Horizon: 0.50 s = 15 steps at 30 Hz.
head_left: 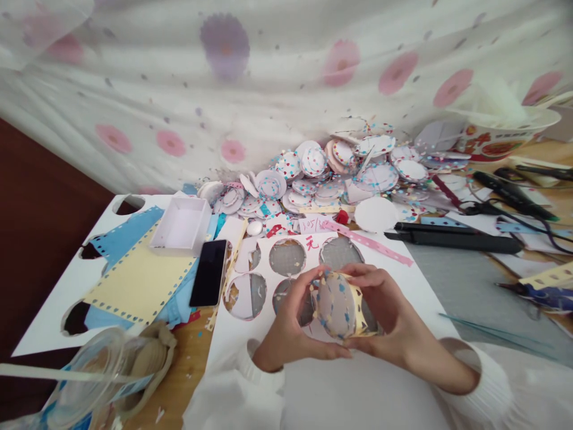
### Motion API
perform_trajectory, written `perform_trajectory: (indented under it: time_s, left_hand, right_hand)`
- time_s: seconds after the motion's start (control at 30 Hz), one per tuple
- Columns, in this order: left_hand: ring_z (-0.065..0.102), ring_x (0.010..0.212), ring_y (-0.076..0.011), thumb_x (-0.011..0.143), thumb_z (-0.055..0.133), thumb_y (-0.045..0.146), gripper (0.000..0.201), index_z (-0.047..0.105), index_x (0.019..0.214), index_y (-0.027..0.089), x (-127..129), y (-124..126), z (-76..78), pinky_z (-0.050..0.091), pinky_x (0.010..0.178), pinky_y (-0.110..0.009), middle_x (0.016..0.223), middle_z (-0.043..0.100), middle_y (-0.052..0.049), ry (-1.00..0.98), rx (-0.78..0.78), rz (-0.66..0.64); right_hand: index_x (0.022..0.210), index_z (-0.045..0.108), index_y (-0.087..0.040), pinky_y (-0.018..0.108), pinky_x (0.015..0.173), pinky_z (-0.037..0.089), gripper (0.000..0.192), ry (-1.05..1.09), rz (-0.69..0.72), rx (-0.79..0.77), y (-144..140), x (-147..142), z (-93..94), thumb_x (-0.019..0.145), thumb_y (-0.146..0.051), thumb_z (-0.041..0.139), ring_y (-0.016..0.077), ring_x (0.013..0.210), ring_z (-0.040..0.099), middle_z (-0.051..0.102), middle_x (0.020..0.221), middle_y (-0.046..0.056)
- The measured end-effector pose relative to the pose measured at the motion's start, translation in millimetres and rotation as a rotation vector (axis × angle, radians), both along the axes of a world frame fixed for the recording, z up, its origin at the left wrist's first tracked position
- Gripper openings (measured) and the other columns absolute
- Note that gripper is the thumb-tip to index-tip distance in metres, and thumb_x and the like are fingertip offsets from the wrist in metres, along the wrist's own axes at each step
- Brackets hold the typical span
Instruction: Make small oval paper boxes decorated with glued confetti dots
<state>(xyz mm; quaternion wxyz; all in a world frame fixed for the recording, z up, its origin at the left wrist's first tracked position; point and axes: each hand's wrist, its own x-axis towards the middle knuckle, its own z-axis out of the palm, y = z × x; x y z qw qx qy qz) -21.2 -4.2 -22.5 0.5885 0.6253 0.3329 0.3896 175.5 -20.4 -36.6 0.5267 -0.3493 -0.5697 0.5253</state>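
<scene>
1. Both hands meet over the desk on one small paper drum: a dotted round face with a yellow band wrapped about its rim; it is held tilted, face toward the camera, clear of the sheet below.
2. Judgement on doing this well: press the band to the rim lightly and evenly, working round bit by bit; too hard a squeeze would likely dent the thin face or buckle the band.
3. Left hand: partly curled, thumb and fingertips pinching the drum's near-left edge; fingers not fully closed, the drum fills the gap.
4. Right hand: curved round the drum's far-right side, fingers on top of the band, thumb under; likewise closed only as far as the drum allows.
5. Directly beneath the hands: a white sheet with round holes cut out; red writing on it just beyond the fingertips.
6. Left of the left hand: a black phone lying flat; past it a yellow sheet and a small white box.
7. Beyond both hands: a heap of dotted paper discs against the flowered cloth.
8. Right of the right hand and beyond: a long black tool lying flat; scissors past it.
</scene>
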Motion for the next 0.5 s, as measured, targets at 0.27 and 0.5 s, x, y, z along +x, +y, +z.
perform_trajectory:
  time_s: [0.27, 0.5]
  left_hand:
    - [0.042, 0.134, -0.0372, 0.047, 0.093, 0.021, 0.101, 0.045, 0.136, 0.027, 2, 3, -4.0, 0.037, 0.110, -0.050, 0.144, 0.046, -0.013, -0.049, -0.037, 0.165]
    - [0.042, 0.132, -0.0355, 0.049, 0.093, 0.027, 0.096, 0.048, 0.133, 0.028, 1, 6, -2.1, 0.036, 0.110, -0.051, 0.141, 0.046, -0.011, -0.013, 0.072, 0.206]
  right_hand:
    - [0.125, 0.046, -0.035, 0.040, 0.101, 0.042, 0.057, 0.046, -0.021, -0.010, -1, 1, 4.9, 0.076, -0.038, 0.075, 0.0278, 0.127, 0.043, 0.042, 0.136, 0.007]
    - [0.085, 0.063, -0.023, 0.029, 0.071, 0.047, 0.023, 0.104, 0.131, -0.352, 0, 7, 18.1, 0.090, -0.044, 0.057, 0.0180, 0.081, 0.056, 0.061, 0.087, 0.003]
